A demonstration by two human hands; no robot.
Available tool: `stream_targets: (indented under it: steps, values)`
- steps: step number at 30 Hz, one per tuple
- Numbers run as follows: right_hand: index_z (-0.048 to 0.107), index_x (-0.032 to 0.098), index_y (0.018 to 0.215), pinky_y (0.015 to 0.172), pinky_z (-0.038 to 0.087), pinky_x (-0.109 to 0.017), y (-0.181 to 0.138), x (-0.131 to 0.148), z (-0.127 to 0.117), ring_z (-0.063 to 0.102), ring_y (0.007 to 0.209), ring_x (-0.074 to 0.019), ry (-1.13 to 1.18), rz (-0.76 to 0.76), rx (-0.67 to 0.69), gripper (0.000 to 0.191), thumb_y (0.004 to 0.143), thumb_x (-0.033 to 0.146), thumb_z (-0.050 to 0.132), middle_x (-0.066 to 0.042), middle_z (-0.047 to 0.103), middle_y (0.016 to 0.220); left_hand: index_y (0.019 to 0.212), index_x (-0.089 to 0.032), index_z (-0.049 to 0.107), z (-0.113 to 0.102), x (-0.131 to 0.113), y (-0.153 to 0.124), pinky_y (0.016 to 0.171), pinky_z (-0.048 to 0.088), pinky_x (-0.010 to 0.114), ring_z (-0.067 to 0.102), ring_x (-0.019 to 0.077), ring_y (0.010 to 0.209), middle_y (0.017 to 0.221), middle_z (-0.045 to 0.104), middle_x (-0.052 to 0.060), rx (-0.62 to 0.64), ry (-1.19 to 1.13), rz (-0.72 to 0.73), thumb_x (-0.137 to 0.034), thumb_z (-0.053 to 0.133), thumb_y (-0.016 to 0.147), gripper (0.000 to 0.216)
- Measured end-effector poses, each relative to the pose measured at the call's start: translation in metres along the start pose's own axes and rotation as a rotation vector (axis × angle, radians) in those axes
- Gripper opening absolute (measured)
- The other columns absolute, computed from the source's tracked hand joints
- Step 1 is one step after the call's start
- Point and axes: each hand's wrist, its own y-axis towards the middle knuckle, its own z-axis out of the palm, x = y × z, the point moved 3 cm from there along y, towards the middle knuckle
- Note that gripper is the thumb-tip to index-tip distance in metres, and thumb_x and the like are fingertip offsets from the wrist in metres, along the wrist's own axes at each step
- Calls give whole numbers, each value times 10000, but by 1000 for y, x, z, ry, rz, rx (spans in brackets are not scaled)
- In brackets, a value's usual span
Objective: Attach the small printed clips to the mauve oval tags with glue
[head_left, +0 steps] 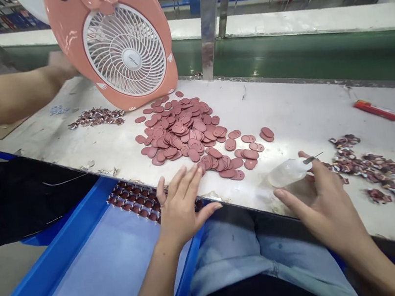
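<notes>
My left hand [180, 207] is palm down at the table's front edge, fingers stretched out. Its fingertips reach the near side of a pile of flat, reddish-brown oval pieces [183, 130], some with small holes. My right hand [324, 198] is partly spread around a translucent squeeze bottle [286, 173] with a thin needle tip. The bottle lies on its side, needle pointing right, between thumb and index finger; whether they touch it is unclear. Right of that hand is a cluster of small brown-and-white assembled pieces [371, 166].
A pink animal-shaped fan [126, 54] stands behind the pile. Another person's arm [8, 97] reaches in from the left, near more small pieces [96, 117]. A red cutter-like tool [378, 110] lies at right. A blue tray [90, 277] with rows of pieces sits below the table edge.
</notes>
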Motion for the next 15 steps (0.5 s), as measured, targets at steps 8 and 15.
stream_targets:
  steps: [8, 15]
  values:
    - [545, 257, 1159, 859, 476, -423, 14, 22, 4, 601, 995, -283, 311, 23, 88, 310, 934, 465, 593, -79, 633, 1107, 1059, -326, 761, -10, -30, -24, 957, 402, 376, 708, 176, 764, 860, 816, -23, -220, -249, -104, -112, 697, 859, 301]
    - [520, 271, 1093, 539, 426, -246, -19, 61, 7, 507, 611, -135, 808, 239, 473, 340, 855, 398, 727, 25, 559, 764, 885, -265, 811, -16, -87, -22, 720, 539, 252, 704, 162, 735, 763, 775, 21, 27, -1260, -967, -281, 743, 845, 81]
